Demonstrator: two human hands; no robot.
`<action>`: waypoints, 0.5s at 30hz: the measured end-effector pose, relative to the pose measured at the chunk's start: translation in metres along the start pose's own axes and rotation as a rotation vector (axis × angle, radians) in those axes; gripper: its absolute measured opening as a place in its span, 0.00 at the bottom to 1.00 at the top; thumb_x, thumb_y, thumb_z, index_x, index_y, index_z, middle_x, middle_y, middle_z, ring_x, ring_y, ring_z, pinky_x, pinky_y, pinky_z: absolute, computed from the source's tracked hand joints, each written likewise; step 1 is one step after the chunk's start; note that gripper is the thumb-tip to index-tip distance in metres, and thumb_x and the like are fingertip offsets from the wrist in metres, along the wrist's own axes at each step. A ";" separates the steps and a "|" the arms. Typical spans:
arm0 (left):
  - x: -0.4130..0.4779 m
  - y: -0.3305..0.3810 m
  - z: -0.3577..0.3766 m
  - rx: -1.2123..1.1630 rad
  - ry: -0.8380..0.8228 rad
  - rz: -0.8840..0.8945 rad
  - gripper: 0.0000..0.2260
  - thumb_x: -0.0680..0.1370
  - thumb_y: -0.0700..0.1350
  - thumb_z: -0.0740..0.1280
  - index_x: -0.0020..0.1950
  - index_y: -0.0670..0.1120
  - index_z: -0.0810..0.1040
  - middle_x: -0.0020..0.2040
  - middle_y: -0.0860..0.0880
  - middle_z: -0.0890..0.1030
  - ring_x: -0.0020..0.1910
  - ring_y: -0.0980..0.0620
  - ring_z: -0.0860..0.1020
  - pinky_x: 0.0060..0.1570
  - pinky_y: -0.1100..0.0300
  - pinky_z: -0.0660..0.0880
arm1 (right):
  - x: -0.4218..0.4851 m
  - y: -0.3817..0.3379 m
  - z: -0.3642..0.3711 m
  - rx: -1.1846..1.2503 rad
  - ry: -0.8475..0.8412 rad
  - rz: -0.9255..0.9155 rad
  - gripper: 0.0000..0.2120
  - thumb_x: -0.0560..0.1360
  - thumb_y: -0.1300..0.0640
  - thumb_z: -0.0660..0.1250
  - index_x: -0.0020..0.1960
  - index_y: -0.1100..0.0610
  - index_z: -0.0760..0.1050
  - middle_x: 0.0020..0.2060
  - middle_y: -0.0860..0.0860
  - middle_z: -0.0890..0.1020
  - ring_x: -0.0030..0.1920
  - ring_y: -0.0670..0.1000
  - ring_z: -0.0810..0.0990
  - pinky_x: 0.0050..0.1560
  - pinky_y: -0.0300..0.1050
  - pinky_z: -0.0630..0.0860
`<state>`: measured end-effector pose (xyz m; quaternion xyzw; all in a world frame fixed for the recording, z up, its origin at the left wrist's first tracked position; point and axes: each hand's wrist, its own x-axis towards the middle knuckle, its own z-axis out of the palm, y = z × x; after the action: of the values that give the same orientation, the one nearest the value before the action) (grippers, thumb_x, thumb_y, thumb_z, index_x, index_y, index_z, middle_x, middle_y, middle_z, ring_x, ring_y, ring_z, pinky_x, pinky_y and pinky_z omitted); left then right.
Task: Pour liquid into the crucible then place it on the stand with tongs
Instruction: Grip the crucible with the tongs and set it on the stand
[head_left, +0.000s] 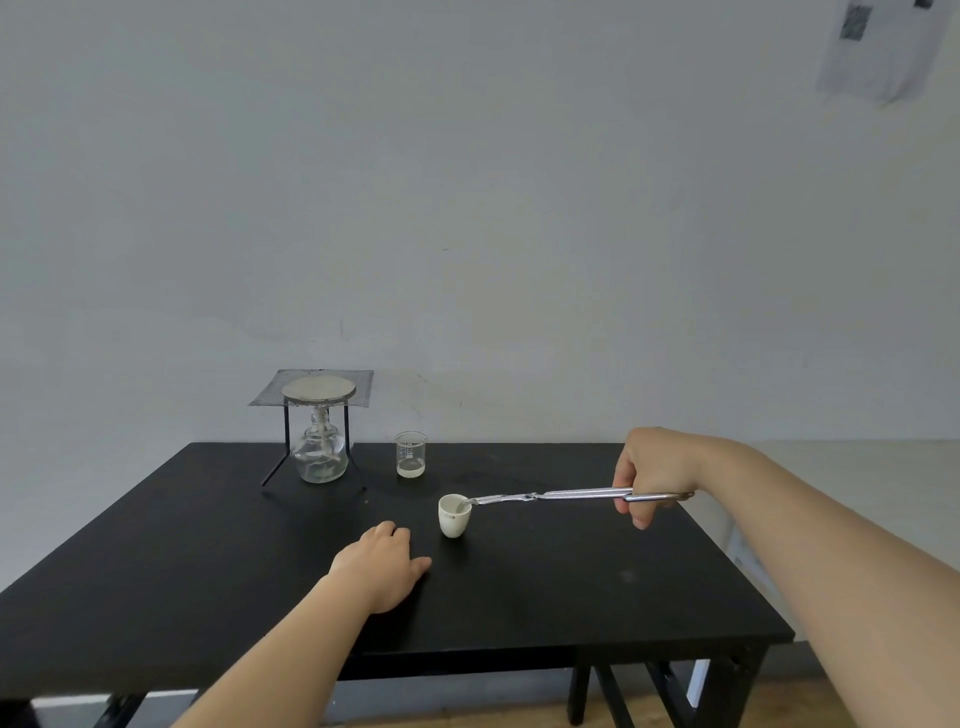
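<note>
A small white crucible (455, 517) stands upright on the black table (571, 582), near its middle. My right hand (652, 473) grips the handles of metal tongs (566, 494), whose tips reach left and sit at the crucible's rim. My left hand (382, 564) rests palm down on the table, just left of the crucible and apart from it, holding nothing. At the back left stands a tripod stand (311, 395) topped with wire gauze and a round pad. A glass beaker (410, 454) holding a little pale liquid sits to the stand's right.
A glass alcohol burner (320, 452) sits under the stand, between its legs. The table's right edge runs near my right forearm. A pale wall rises behind the table, with a printed sheet (883, 47) pinned at the upper right.
</note>
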<state>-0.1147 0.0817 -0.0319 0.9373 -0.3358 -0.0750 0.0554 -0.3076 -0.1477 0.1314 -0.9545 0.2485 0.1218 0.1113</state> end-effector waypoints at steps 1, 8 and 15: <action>0.000 0.000 0.000 0.000 0.000 0.001 0.25 0.80 0.60 0.55 0.72 0.45 0.65 0.72 0.46 0.66 0.72 0.46 0.66 0.68 0.50 0.67 | 0.000 0.000 -0.001 -0.002 0.003 -0.001 0.06 0.63 0.62 0.75 0.40 0.54 0.83 0.29 0.52 0.77 0.24 0.47 0.69 0.23 0.34 0.66; 0.002 0.000 -0.002 0.002 -0.006 0.008 0.25 0.80 0.59 0.54 0.72 0.45 0.66 0.72 0.46 0.67 0.71 0.46 0.67 0.68 0.51 0.67 | 0.003 -0.003 -0.003 -0.006 0.004 -0.005 0.06 0.63 0.62 0.75 0.40 0.55 0.83 0.30 0.52 0.78 0.24 0.47 0.70 0.23 0.34 0.66; 0.004 -0.002 -0.002 0.012 0.010 0.010 0.24 0.80 0.59 0.54 0.70 0.46 0.67 0.70 0.46 0.68 0.70 0.46 0.68 0.66 0.51 0.68 | 0.007 -0.004 -0.006 0.001 -0.006 -0.001 0.07 0.63 0.62 0.75 0.40 0.55 0.83 0.31 0.53 0.78 0.26 0.48 0.69 0.23 0.35 0.65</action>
<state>-0.1099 0.0807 -0.0310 0.9364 -0.3405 -0.0678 0.0516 -0.2990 -0.1488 0.1356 -0.9542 0.2476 0.1246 0.1127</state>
